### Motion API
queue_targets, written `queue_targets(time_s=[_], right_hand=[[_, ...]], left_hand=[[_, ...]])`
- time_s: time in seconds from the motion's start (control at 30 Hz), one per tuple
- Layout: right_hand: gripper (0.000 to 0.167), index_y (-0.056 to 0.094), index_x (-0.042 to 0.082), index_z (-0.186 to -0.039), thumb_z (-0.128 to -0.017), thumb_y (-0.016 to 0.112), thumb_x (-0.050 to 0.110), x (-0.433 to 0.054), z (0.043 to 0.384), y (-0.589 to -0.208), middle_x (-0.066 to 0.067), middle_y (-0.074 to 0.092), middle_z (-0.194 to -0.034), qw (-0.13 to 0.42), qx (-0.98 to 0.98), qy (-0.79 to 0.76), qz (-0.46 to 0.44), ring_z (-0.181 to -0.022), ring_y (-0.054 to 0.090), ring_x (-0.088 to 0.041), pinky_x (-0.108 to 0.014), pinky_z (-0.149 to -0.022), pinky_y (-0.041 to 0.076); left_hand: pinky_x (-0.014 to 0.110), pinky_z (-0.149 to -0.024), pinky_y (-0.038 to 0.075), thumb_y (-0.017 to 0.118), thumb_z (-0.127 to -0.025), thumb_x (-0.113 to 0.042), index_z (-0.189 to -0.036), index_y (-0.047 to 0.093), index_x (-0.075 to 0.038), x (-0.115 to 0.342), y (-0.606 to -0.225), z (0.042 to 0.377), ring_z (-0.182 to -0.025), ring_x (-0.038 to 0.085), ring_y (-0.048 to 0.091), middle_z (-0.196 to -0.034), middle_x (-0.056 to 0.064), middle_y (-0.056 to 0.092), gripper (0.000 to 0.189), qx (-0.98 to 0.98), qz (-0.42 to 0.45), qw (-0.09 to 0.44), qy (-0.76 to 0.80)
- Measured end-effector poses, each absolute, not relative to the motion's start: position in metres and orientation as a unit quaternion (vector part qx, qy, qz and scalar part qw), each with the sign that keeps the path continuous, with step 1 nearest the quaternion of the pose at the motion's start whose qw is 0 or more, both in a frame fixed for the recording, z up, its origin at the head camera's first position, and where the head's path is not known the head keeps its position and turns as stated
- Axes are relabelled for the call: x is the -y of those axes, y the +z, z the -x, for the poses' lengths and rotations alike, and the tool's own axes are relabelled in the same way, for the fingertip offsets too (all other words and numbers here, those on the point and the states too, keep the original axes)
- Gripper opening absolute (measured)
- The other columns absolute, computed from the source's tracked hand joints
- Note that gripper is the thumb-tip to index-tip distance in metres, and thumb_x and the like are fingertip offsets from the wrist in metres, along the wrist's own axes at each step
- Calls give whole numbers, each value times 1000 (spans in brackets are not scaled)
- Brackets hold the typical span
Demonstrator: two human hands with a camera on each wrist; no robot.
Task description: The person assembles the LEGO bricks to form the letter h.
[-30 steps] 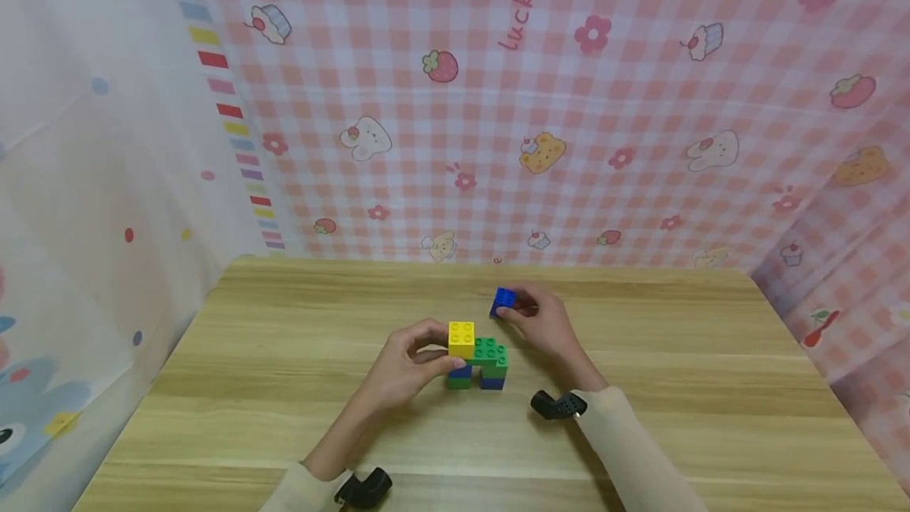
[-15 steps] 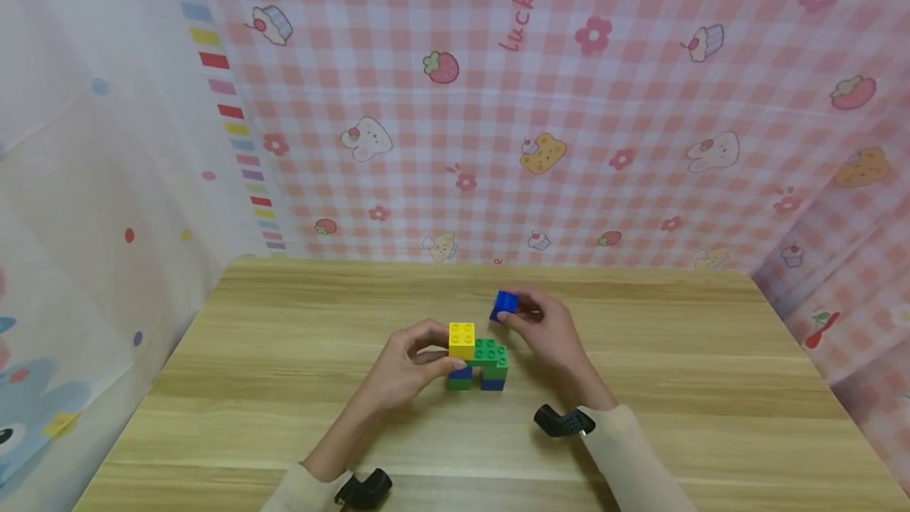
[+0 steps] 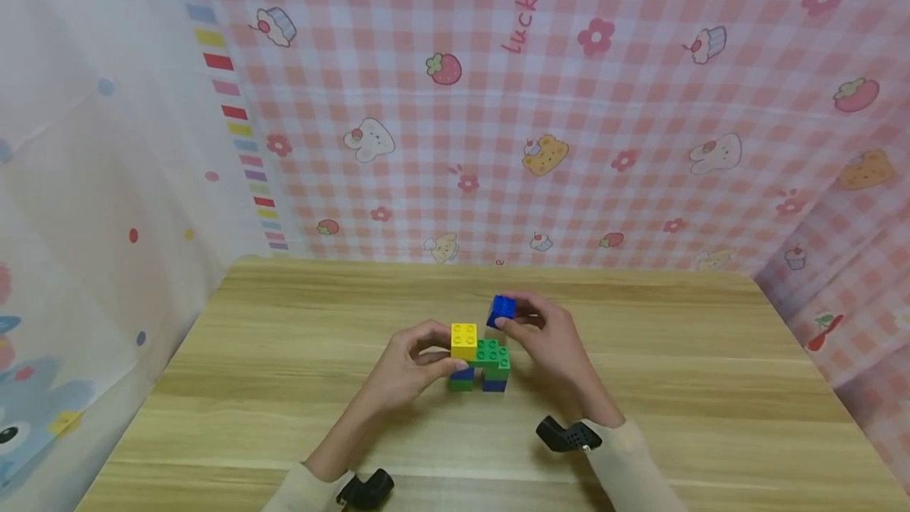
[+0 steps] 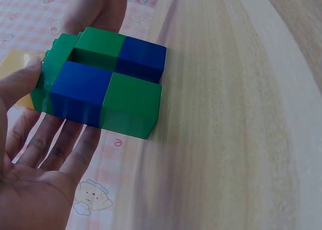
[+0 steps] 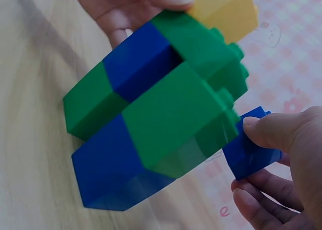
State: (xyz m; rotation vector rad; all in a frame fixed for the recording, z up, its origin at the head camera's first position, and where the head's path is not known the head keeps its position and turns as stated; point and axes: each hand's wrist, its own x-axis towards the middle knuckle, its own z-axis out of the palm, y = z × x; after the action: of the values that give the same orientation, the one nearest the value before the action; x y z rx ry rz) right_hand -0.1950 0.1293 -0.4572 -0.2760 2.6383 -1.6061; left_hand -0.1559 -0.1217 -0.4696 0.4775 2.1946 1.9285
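Head view: left hand (image 3: pixel 408 366) grips the yellow brick (image 3: pixel 464 340) atop a green-and-blue block stack (image 3: pixel 490 362) standing mid-table (image 3: pixel 284 354); right hand (image 3: pixel 543 334) pinches a blue brick (image 3: pixel 501 310) just above the stack's far side.

Left wrist view: the thumb presses the stack (image 4: pixel 103 91), the other fingers (image 4: pixel 65 147) spread straight beneath.

Right wrist view: thumb and curled fingers (image 5: pixel 271 132) clasp the blue brick (image 5: pixel 249 152) beside the stack's studs.

Count on the desk (image 3: pixel 284 354): one yellow brick (image 3: pixel 464 340), one loose blue brick (image 3: pixel 501 311), one built block stack (image 3: pixel 483 366) showing three green and two blue bricks. Two hands: left hand (image 3: pixel 405 370), right hand (image 3: pixel 547 342).
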Motion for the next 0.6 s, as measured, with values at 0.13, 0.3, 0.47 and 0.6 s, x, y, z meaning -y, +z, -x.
queue_targets(time_s=[0.13,0.3,0.47,0.6], right_hand=[[40,63,25,-135,-97,73,33,-130,191,-453,-4,67,-126,18,-849,-520,94,-118,63,-25,-47,-109,54],[40,62,24,-135,-97,72,32,-130,188,-449,-5,67,-127,15,-850,-517,99,-118,63,-26,-48,-110,54],[41,62,25,-136,-97,72,32,-129,186,-447,-5,68,-127,8,-850,-515,110,-116,64,-25,-48,-110,54],[41,63,24,-136,-97,73,32,-128,185,-445,-6,68,-126,4,-847,-518,123,-114,64,-25,-48,-109,54]], left_hand=[[27,-101,59,80,-90,-14,-116,68,-9,121,-470,156,-115,24,66,-122,11,69,29,-741,-156,91,646],[27,-101,59,80,-90,-14,-116,68,-10,121,-470,156,-114,22,67,-122,11,69,29,-740,-154,91,649],[27,-101,59,80,-90,-15,-116,68,-10,121,-470,155,-114,21,67,-121,10,69,30,-740,-158,89,648],[27,-101,59,80,-90,-15,-116,69,-11,121,-469,155,-114,22,67,-120,9,70,28,-738,-159,88,649]])
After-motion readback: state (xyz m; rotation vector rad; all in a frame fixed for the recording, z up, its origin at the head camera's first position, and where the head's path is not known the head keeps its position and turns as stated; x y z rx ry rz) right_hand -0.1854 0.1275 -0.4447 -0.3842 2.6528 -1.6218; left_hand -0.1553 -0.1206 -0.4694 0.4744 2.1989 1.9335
